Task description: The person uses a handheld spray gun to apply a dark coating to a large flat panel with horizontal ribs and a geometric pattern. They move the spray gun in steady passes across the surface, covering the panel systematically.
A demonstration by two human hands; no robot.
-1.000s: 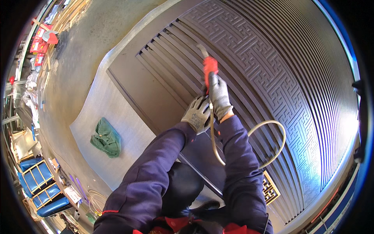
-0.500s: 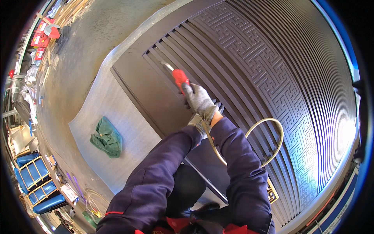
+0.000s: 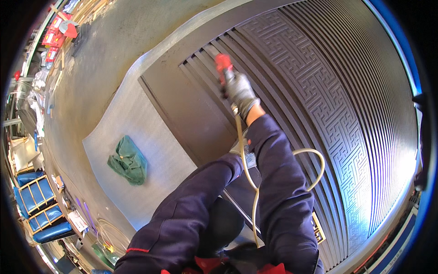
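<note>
A dark-brown, slatted, fretwork-embossed panel [image 3: 191, 109] lies on a pale-grey sheet [image 3: 137, 118]. Toward the panel's upper-left edge, a red-bodied hand tool [image 3: 223, 64] is clasped in the grey-gloved right grip [image 3: 242, 91]; the left grip [image 3: 250, 160], mostly hidden, cannot be judged.

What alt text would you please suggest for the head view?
The gloved right grip holds a red tool on a hose over a dark grooved panel; the left grip is partly hidden. A green cloth lies on pale sheeting.

The panel [image 3: 185, 102] looks satin-smooth, the green rag [image 3: 129, 160] soft cloth.
</note>
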